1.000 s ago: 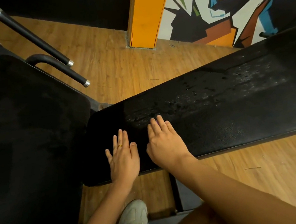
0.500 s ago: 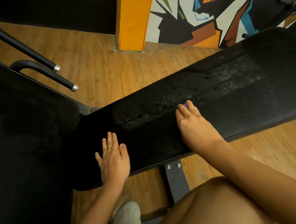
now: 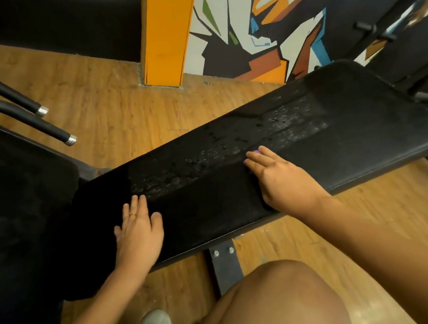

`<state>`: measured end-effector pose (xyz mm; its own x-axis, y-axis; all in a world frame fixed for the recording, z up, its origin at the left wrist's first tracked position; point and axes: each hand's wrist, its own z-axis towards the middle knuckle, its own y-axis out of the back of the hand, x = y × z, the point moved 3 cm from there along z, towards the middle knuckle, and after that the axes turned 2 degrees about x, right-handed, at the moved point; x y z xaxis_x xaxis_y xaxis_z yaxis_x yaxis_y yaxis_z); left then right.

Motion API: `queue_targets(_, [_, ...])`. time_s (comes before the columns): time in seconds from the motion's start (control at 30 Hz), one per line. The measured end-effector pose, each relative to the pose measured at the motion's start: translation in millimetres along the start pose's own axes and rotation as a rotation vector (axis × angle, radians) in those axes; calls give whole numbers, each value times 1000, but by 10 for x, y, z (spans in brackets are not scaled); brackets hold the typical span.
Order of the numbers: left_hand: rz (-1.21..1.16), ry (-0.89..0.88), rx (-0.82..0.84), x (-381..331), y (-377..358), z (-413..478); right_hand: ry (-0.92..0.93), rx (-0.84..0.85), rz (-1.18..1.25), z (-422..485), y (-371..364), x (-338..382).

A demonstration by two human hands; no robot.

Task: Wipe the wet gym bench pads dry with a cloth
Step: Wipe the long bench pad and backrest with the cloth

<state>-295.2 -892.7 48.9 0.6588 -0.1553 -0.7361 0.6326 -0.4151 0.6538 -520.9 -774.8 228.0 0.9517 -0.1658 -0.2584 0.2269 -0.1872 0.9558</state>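
Pressing left hand (image 3: 138, 234) flat, fingers straight, on the black cloth (image 3: 203, 212) spread over the bench pad (image 3: 352, 127). Laying right hand (image 3: 280, 177) open-palmed at the cloth's right edge, beside water droplets (image 3: 207, 160) farther back. Gripping nothing with either.

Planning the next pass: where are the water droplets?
Head view: water droplets speckle the far half of the bench pad, beyond the left hand and right hand.
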Motion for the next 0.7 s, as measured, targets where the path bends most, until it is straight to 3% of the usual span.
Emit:
queue_targets(0.17, [19,-327,78,-1018,-216,-102,-139,-198,-63,-250,160,-566])
queue_targets(0.27, [104,-469,102,-1255,-408,-122,-229,-237,-55,-336,209,-742])
queue_targets(0.43, [96,-507,53,-1178,-498,-78,-284,-257,53,-251,120,-543])
queue_targets(0.7, [94,-512,63,-1160,-479,-83,-69,-165,-27,-292,207,-873])
